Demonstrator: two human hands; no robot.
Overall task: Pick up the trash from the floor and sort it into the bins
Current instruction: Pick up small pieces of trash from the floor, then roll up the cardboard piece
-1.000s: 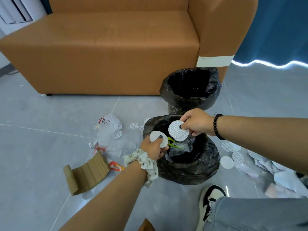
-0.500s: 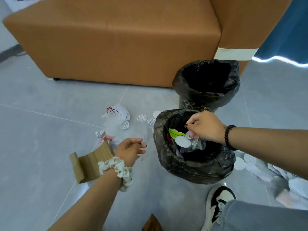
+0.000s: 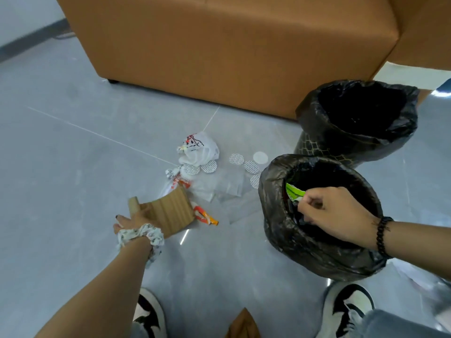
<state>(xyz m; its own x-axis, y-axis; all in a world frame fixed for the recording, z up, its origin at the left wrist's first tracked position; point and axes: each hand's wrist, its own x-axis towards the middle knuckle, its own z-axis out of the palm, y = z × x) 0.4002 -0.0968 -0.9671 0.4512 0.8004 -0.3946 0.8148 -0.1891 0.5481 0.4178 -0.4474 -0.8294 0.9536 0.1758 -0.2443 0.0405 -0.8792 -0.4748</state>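
Observation:
My left hand point(image 3: 131, 219), a floral scrunchie on its wrist, grips a bent piece of brown cardboard point(image 3: 170, 211) low on the floor. My right hand point(image 3: 334, 213) hovers over the near black-bagged bin point(image 3: 273, 203) with its fingers curled; nothing shows between them. A green wrapper point(image 3: 294, 192) lies inside that bin beside the fingertips. A second black-bagged bin point(image 3: 307, 123) stands just behind. Loose trash lies between cardboard and bins: a white plastic bag point(image 3: 199, 147), several white round discs point(image 3: 236, 159), clear plastic film point(image 3: 229, 189) and an orange wrapper point(image 3: 206, 217).
A tan sofa point(image 3: 219, 45) fills the back, close behind the far bin. My two black-and-white shoes point(image 3: 148, 313) point(image 3: 349, 306) stand at the bottom. White paper scraps point(image 3: 415, 274) lie at the right edge. A brown scrap point(image 3: 242, 325) sits between my feet.
Both hands dropped their white discs into the near bin. My left hand then swung left and down and took hold of the cardboard. My right hand stayed over the bin.

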